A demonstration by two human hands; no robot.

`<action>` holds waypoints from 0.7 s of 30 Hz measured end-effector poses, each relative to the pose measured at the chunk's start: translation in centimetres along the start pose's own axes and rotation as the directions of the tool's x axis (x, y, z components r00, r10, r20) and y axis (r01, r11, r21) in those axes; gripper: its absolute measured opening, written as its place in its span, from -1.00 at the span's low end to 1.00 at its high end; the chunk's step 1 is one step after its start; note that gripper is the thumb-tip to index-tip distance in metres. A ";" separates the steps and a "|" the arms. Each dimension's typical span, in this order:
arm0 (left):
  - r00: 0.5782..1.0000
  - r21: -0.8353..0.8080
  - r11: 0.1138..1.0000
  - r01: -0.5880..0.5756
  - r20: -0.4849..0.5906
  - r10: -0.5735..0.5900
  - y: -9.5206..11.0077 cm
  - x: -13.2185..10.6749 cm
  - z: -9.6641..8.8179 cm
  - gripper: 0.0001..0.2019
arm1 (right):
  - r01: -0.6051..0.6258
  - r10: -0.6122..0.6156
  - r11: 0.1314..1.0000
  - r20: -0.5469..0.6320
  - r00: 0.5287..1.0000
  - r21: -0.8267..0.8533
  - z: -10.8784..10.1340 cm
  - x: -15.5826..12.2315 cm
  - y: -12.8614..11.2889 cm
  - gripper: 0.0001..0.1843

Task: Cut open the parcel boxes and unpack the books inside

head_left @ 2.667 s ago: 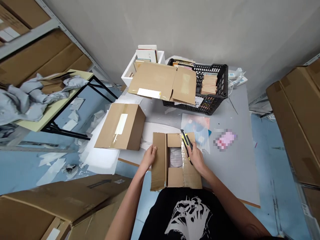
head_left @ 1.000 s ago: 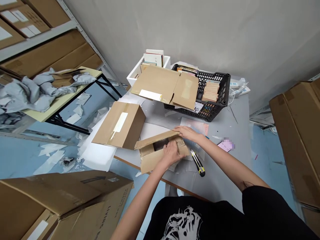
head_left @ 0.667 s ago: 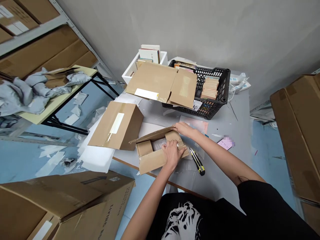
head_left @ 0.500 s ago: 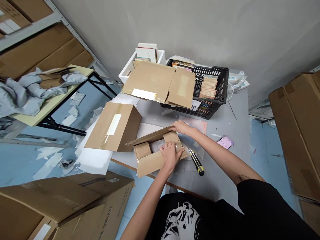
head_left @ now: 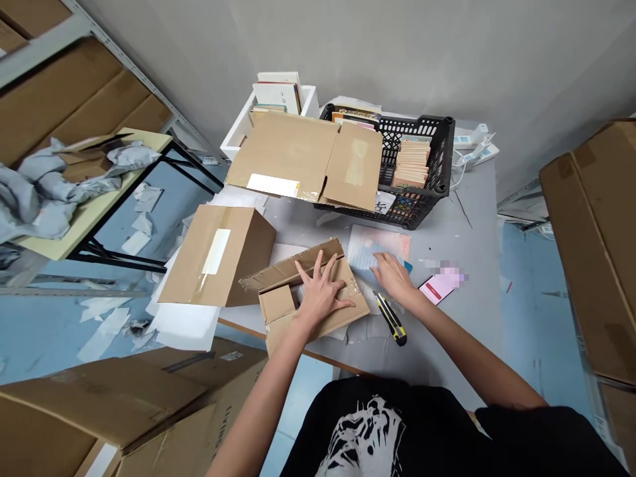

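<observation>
A small opened cardboard box (head_left: pixel 278 308) lies on the grey table (head_left: pixel 447 331) in front of me. My left hand (head_left: pixel 320 291) rests flat on its flaps with the fingers spread, holding nothing. My right hand (head_left: pixel 395 278) lies to the right of the box, fingers loosely extended over a plastic-wrapped pink and blue item (head_left: pixel 380 245). A yellow and black utility knife (head_left: pixel 391 320) lies on the table just below my right hand, untouched.
A sealed cardboard box (head_left: pixel 216 255) stands left of the open one. A flattened carton (head_left: pixel 305 159) lies over a white bin (head_left: pixel 233 132) and a black crate (head_left: pixel 422 165) of books. Big cartons (head_left: pixel 591 232) flank the table; a side table (head_left: pixel 89 199) holds grey bags.
The knife went from my right hand to the table. The box was turned. My left hand now lies flat on its flaps, and my right hand has left the flap and moved right.
</observation>
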State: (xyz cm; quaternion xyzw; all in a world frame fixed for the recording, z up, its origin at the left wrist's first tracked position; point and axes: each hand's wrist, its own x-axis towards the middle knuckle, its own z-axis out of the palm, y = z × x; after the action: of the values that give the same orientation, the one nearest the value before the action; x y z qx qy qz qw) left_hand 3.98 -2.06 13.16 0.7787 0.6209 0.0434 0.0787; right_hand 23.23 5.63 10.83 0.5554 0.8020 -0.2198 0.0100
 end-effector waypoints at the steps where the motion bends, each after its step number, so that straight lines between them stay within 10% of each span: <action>1: 1.000 -0.012 1.000 -0.012 0.016 0.012 -0.1 0.1 -0.1 -0.61 | -0.053 0.055 0.996 0.032 0.998 -0.073 1.0 -1.5 1.2 -0.64; 12: 0.990 -0.071 0.996 -0.051 0.125 0.060 -0.5 0.4 -0.8 -0.60 | -0.291 0.314 0.948 0.250 0.916 -0.127 12.2 -9.1 4.5 -0.71; 21: 0.987 -0.087 0.995 -0.054 0.147 0.067 -0.8 0.3 -0.7 -0.57 | -0.095 0.066 0.992 0.317 0.946 0.079 6.4 -10.0 7.9 -0.66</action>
State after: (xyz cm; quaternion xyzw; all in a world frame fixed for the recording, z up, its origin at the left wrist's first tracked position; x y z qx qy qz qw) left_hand 3.19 -1.56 13.65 0.7943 0.5871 0.0129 0.1558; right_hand 32.65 -3.29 5.00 0.5456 0.7558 -0.3416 0.1203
